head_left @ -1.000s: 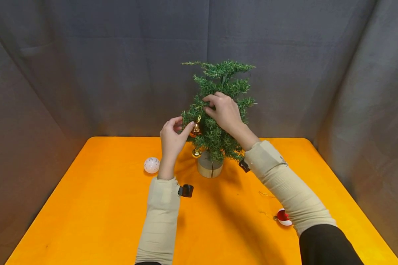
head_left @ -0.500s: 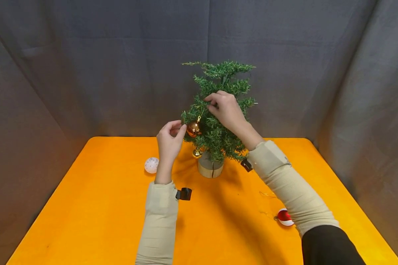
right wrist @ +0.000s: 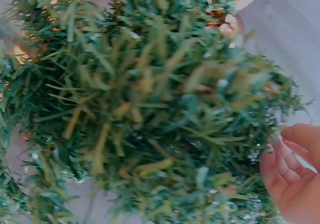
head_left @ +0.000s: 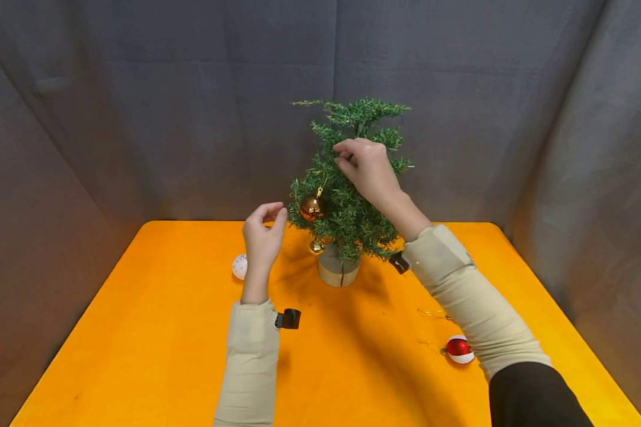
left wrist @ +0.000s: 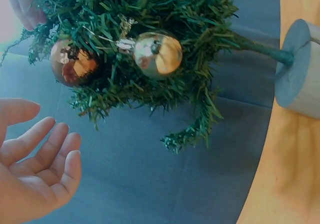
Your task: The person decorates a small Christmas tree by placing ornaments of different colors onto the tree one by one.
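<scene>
Hanging on the tree [head_left: 352,196] at its left side, the copper bauble [head_left: 313,208] is up on its branch, and a smaller gold bauble [head_left: 316,246] dangles lower down, just above the wooden base [head_left: 339,273]. The left hand [head_left: 263,237] hovers just left of the copper bauble, apart from it, fingers relaxed and loosely curved around nothing. The right hand [head_left: 367,169] is up against the tree's upper branches, fingertips bent into the needles; whether it pinches a twig or the bauble's thread I cannot tell. Judging by how things lie, the decorating looks about half done: two baubles are on the tree and two are left on the desk [head_left: 139,332]. Of those, a white bauble [head_left: 239,266] sits left of the tree, partly behind the left wrist, and a red-and-white bauble [head_left: 459,349] lies in front of the tree to the right, beside the right sleeve. Count: one tree, four baubles, two hands.
</scene>
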{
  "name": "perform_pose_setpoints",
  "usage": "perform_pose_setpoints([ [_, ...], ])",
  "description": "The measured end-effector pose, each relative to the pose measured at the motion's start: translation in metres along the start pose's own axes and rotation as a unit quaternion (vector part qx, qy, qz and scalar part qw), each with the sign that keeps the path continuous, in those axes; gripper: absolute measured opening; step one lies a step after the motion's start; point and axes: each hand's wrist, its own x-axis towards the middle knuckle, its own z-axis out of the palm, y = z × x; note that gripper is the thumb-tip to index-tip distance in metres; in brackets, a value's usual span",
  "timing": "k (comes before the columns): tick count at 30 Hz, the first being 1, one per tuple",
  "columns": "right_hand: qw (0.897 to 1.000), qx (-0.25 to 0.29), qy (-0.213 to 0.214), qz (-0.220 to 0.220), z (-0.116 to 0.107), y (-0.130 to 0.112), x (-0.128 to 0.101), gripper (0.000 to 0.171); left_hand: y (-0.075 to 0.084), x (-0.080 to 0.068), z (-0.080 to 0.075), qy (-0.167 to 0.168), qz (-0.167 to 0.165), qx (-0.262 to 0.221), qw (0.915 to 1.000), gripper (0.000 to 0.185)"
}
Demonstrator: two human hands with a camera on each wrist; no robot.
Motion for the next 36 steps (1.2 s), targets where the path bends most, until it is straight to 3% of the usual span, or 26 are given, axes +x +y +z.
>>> perform_pose_setpoints([
  [11, 0.994, 0.015, 0.075, -0.079, -0.014, -0.011, 0.011, 0.014, -0.015, -0.005, -0.008, 0.010, -0.015, 0.003, 0.9998, 0.020],
  [20, 0.988, -0.007, 0.125, -0.093, -0.019, -0.008, 0.020, 0.016, -0.033, -0.010, -0.014, 0.024, -0.033, 0.007, 0.9991, 0.020],
  [31, 0.992, 0.002, 0.098, -0.078, -0.022, -0.002, 0.033, 0.025, -0.059, -0.017, -0.028, 0.059, -0.051, 0.019, 0.9968, 0.019],
  [36, 0.995, -0.003, 0.074, -0.062, -0.021, 0.000, 0.038, 0.028, -0.067, -0.017, -0.035, 0.055, -0.059, 0.033, 0.9962, 0.020],
])
